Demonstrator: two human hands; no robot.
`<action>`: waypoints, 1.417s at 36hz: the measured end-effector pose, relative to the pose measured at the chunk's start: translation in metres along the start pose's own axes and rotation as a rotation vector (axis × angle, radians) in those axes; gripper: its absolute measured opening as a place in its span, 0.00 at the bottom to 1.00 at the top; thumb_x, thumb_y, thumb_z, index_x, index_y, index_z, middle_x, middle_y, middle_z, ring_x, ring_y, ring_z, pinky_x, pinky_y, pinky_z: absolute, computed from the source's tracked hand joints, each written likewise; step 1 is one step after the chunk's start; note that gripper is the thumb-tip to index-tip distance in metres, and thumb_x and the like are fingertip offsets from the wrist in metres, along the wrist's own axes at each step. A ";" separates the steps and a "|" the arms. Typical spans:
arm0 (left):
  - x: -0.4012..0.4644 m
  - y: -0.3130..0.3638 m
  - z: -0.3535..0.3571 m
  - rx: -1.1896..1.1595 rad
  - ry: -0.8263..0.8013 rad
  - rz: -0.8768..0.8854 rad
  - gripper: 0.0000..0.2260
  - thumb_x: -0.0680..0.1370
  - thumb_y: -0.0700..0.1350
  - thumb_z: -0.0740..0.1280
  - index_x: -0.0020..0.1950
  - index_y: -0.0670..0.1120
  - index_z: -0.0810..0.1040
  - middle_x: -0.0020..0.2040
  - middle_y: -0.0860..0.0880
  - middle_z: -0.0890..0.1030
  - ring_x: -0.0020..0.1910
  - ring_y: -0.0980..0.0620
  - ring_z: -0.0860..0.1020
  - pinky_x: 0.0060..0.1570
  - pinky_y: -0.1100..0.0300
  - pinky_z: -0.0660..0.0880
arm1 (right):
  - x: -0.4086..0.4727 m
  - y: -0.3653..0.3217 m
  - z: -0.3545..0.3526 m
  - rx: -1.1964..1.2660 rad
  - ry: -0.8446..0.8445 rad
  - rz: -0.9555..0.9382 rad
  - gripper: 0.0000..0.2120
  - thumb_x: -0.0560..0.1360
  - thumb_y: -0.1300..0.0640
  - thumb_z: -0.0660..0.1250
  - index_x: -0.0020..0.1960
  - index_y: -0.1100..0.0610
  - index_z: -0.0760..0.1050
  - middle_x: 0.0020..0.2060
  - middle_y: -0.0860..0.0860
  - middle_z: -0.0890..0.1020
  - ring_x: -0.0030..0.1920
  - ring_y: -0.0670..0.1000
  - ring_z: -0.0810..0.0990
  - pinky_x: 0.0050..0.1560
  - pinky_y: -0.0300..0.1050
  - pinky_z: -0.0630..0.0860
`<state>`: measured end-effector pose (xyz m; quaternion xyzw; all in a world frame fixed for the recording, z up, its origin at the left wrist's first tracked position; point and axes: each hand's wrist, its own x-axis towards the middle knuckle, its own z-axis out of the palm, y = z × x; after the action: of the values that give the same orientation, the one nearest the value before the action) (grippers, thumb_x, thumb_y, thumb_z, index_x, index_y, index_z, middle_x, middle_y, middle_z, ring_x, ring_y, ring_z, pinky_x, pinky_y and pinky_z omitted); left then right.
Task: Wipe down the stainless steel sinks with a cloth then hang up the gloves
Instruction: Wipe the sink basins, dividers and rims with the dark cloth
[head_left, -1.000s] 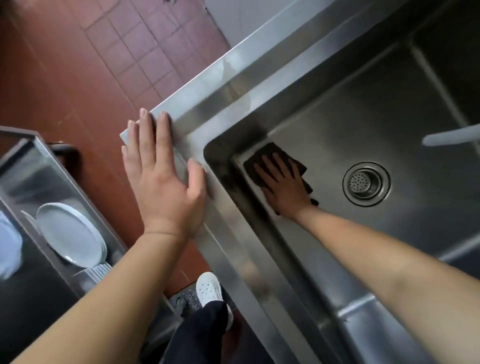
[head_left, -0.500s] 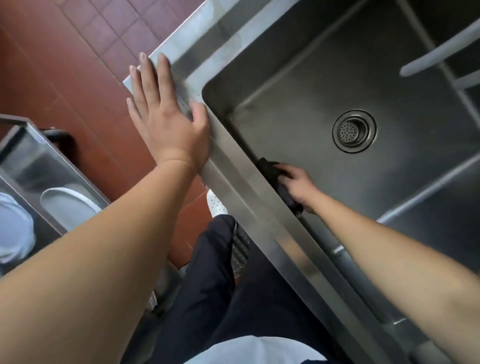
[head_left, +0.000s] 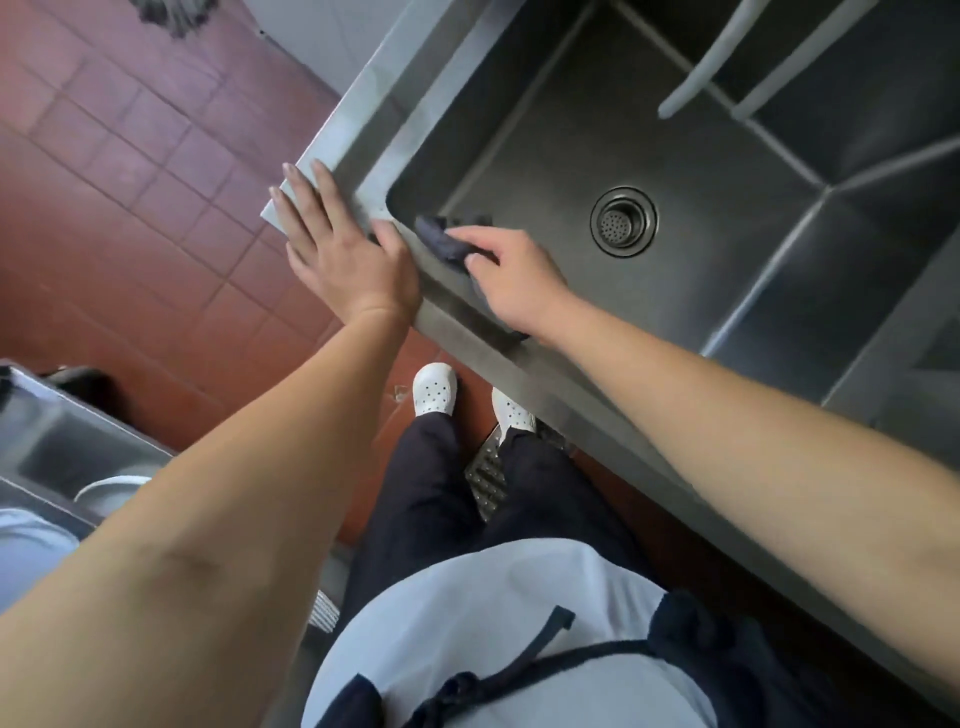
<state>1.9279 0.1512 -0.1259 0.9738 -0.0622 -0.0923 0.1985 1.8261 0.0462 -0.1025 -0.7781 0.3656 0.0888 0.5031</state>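
A stainless steel sink (head_left: 545, 130) fills the upper right, its round drain (head_left: 623, 221) in the middle of the basin floor. My right hand (head_left: 511, 283) grips a dark cloth (head_left: 441, 241) against the basin's near inner wall, close to the near left corner. My left hand (head_left: 337, 249) lies flat with straight fingers on the sink's rim at its outer corner, thumb next to the cloth. No gloves are in view.
Two pale curved tubes (head_left: 727, 57) hang over the basin at the top right. A second basin (head_left: 883, 78) lies beyond a divider. A steel cart with white plates (head_left: 111, 491) stands at lower left. Red tiled floor (head_left: 130, 182) and my white shoes (head_left: 434, 389) are below.
My right hand has carried the cloth from the basin floor up onto the near inner wall and along it toward the corner. My left hand stayed on the rim corner.
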 end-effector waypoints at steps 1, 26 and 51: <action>0.000 0.000 -0.002 -0.004 -0.016 -0.003 0.32 0.76 0.49 0.57 0.81 0.51 0.53 0.82 0.51 0.50 0.81 0.49 0.47 0.76 0.51 0.54 | -0.002 -0.007 0.007 -0.080 0.032 -0.016 0.19 0.79 0.59 0.60 0.68 0.48 0.76 0.67 0.47 0.77 0.70 0.51 0.72 0.70 0.44 0.67; -0.105 0.001 -0.002 0.366 -0.589 0.836 0.26 0.80 0.58 0.52 0.79 0.58 0.55 0.82 0.47 0.47 0.80 0.45 0.41 0.77 0.43 0.39 | -0.266 0.174 -0.028 -0.459 0.326 0.256 0.23 0.81 0.49 0.62 0.74 0.36 0.64 0.79 0.45 0.54 0.79 0.45 0.42 0.75 0.63 0.47; -0.082 0.011 -0.018 0.390 -0.307 0.271 0.32 0.80 0.54 0.62 0.78 0.65 0.47 0.82 0.49 0.46 0.80 0.49 0.44 0.77 0.46 0.42 | -0.085 0.107 -0.034 -0.108 -0.094 -0.259 0.21 0.81 0.58 0.58 0.71 0.41 0.71 0.75 0.50 0.66 0.74 0.53 0.63 0.70 0.51 0.63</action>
<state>1.8505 0.1610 -0.0922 0.9509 -0.2378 -0.1977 0.0063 1.6869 0.0342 -0.1204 -0.8397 0.2330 0.0790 0.4842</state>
